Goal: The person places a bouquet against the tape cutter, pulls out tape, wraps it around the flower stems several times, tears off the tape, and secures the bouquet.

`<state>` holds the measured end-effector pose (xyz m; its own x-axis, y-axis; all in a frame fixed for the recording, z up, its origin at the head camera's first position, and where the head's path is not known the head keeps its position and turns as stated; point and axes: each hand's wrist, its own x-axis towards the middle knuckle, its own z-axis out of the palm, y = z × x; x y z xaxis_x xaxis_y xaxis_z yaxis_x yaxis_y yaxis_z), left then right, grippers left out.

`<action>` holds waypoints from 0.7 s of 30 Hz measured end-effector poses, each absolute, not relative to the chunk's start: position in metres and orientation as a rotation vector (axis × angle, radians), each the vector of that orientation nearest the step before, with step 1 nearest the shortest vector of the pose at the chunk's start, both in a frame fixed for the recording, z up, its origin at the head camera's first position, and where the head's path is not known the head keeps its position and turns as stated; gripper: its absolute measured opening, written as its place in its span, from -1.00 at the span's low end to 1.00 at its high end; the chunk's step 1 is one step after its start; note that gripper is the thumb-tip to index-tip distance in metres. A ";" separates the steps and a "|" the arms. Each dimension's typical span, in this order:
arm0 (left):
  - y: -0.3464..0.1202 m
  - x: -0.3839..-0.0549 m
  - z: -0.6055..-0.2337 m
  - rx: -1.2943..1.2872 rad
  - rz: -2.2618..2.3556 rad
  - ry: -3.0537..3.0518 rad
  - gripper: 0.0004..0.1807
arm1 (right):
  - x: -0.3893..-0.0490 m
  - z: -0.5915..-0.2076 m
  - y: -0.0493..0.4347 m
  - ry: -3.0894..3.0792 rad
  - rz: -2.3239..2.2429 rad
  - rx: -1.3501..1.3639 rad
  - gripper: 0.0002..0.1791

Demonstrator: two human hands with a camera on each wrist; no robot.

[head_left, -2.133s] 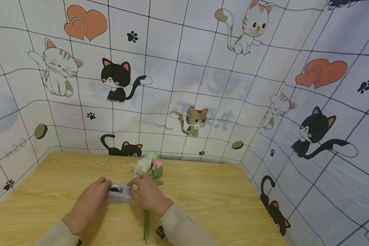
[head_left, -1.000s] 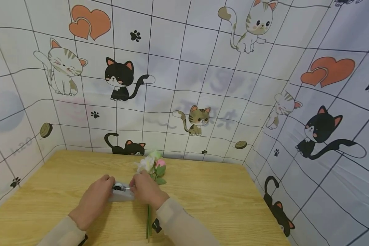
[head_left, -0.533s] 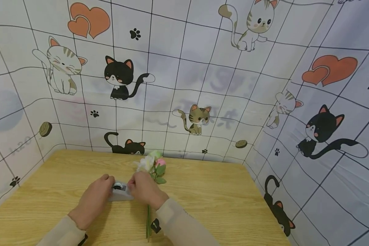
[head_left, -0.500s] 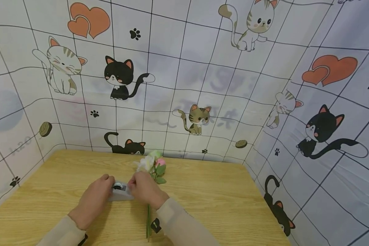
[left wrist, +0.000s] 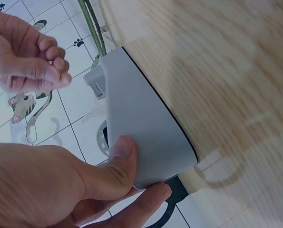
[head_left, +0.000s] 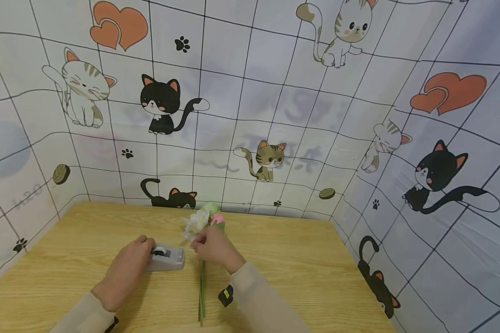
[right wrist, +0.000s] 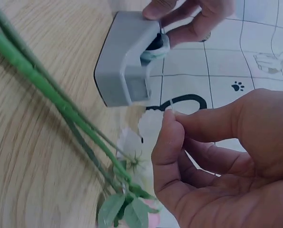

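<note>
fingers point(left wrist: 124, 156) of the left hand point(head_left: 127, 268) are curling round the back end of the grey tape dispenser point(head_left: 166, 258), the thumb pressing on its side and the other fingers wrapping beneath it, so the hand is clamping it against the wooden worktop point(head_left: 296, 273). the dispenser is sitting flat on the worktop with its roll of tape point(right wrist: 156, 45) showing at the top. just to the right of the dispenser, the right hand point(head_left: 214, 245) is hovering with its thumb and forefinger pressing together, pinching a thin clear strip of tape point(right wrist: 169, 105); whether the strip is joining the roll cannot be told. right of the dispenser and below that hand, the artificial flowers point(head_left: 204, 221) are lying on the worktop, their green stems point(head_left: 201, 291) running toward the person and the white and pink heads pointing at the cat-print backdrop point(head_left: 275, 92) beyond the dispenser.
</note>
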<state>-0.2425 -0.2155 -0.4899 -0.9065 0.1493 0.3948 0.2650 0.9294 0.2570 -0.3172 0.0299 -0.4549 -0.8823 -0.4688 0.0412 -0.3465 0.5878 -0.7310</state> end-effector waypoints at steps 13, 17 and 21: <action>-0.216 -0.242 -0.488 -0.296 -0.471 -2.723 -0.68 | -0.330 -0.455 0.067 2.623 -1.122 -0.582 -0.71; -0.216 -0.242 -0.486 -0.294 -0.482 -2.742 -0.68 | -0.333 -0.456 0.071 2.606 -1.117 -0.564 -0.62; -0.218 -0.241 -0.486 -0.292 -0.497 -2.753 -0.69 | -0.335 -0.458 0.072 2.623 -1.108 -0.533 -0.41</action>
